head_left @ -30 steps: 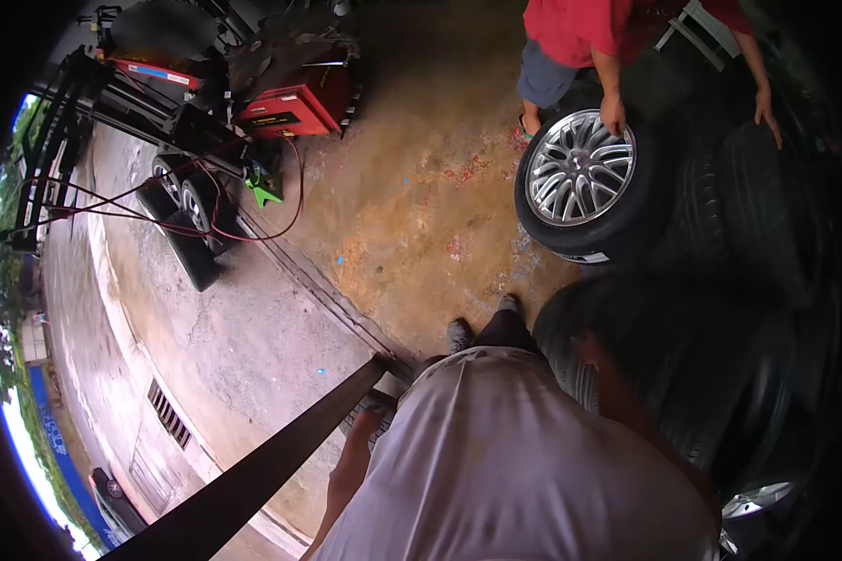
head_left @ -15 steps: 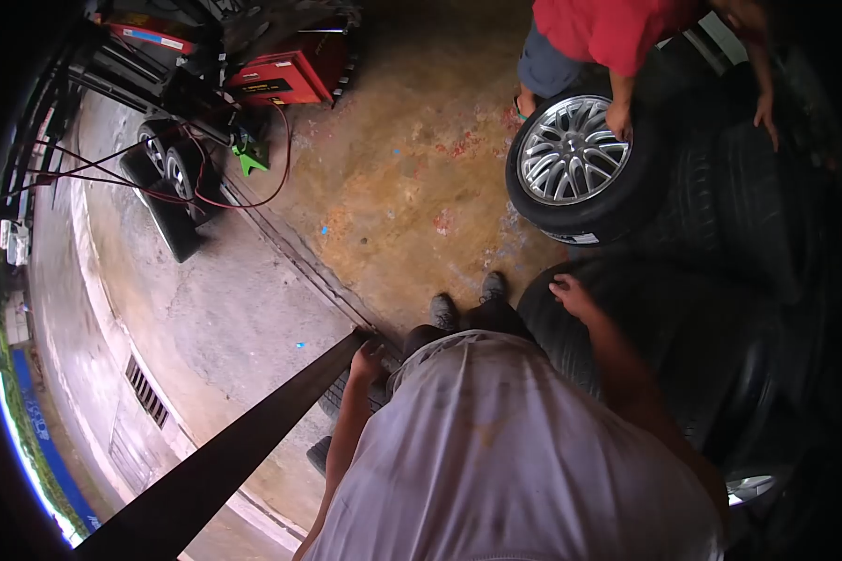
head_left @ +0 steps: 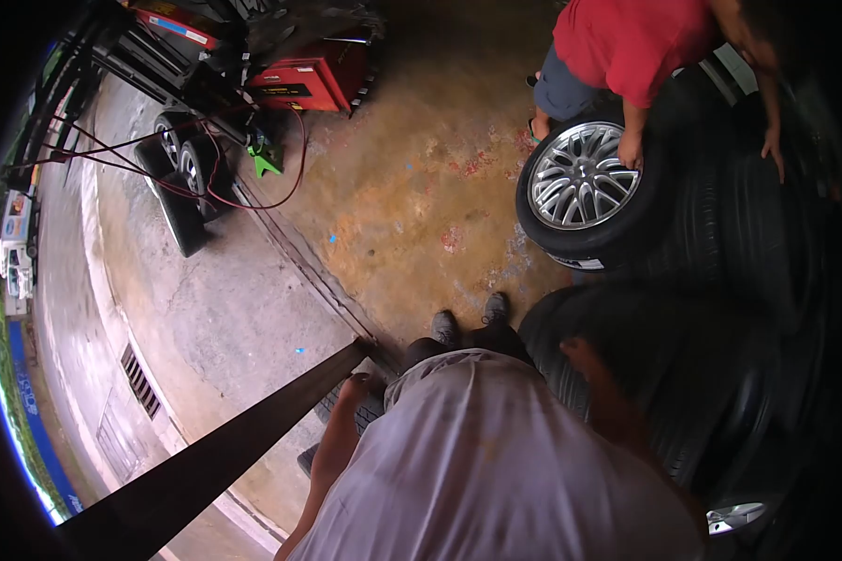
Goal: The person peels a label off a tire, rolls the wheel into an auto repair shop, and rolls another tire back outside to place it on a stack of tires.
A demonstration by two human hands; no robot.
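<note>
My left hand (head_left: 354, 385) hangs low beside a dark beam (head_left: 225, 453), near the tread of a tyre (head_left: 370, 409). Its fingers are too small and unclear to read. On the other side, my right hand (head_left: 580, 352) is beside a large dark tyre (head_left: 664, 327); its fingers are blurred in shadow. Further ahead stands a co-worker in a red shirt (head_left: 627, 42), whose hand (head_left: 631, 150) rests on the rim of a silver multi-spoke wheel (head_left: 585, 176) with its tyre. The co-worker's other hand (head_left: 773, 154) is over dark tyres (head_left: 758, 206).
At the upper left are a red cabinet (head_left: 313, 79), a green stand (head_left: 266, 159), a red hose (head_left: 295, 192) and several wheels (head_left: 182, 201). A drain grate (head_left: 140, 381) lies in the floor. Dark tyres fill the right side.
The view has shifted. My right hand, raised with its fingers showing half a second ago, is lower now. The co-worker leans over the wheel with one hand still on it.
</note>
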